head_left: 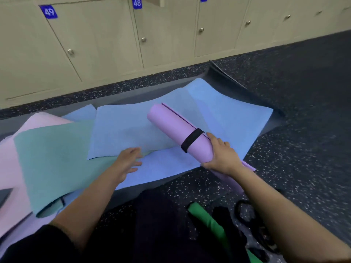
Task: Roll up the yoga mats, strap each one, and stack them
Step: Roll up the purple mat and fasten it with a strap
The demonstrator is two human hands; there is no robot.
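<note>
- One strapped purple yoga mat roll (171, 128) rests on a blue mat (121, 126).
- The right hand (222, 156) grips its near end; the left hand (127, 160) hovers, fingers spread.
- Probably light, springy foam; grip mid-roll.

one rolled purple mat (171, 128), one strap (191, 140) on it, one green roll (207, 221).

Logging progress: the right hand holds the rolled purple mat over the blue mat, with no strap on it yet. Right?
No: the head view shows a black strap round the purple mat. Otherwise right: the right hand grips its near end, over the blue mat.
</note>
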